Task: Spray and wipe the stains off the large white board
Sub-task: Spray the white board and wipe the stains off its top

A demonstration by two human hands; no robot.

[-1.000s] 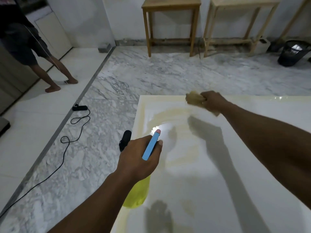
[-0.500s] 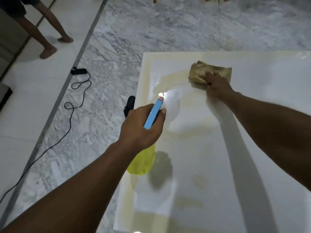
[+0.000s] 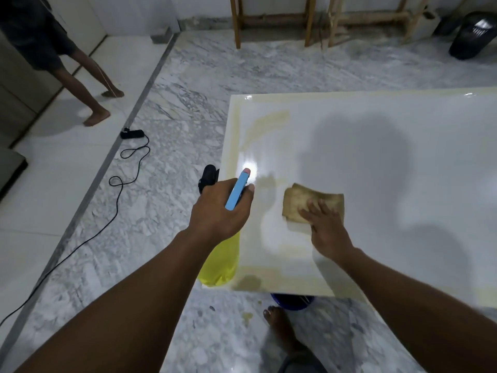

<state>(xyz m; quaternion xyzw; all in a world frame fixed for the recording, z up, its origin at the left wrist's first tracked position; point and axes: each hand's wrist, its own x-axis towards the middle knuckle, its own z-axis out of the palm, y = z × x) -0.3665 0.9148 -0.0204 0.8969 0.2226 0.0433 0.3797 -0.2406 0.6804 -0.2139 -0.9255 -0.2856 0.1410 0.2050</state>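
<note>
Marble floor [image 3: 161,211] surrounds the large white board [image 3: 376,157], which lies flat before me. Yellowish stains [image 3: 269,119] mark its left margin. My left hand [image 3: 220,211] grips the yellow spray bottle [image 3: 222,262] over the board's left edge, fingers curled round it. My right hand [image 3: 326,230], fingers straight, presses a brown cloth [image 3: 298,203] onto the board's near-left area.

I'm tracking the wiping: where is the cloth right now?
In the head view the brown cloth lies flat on the white board near its left edge, pressed by the right hand, just right of the spray bottle.
</note>
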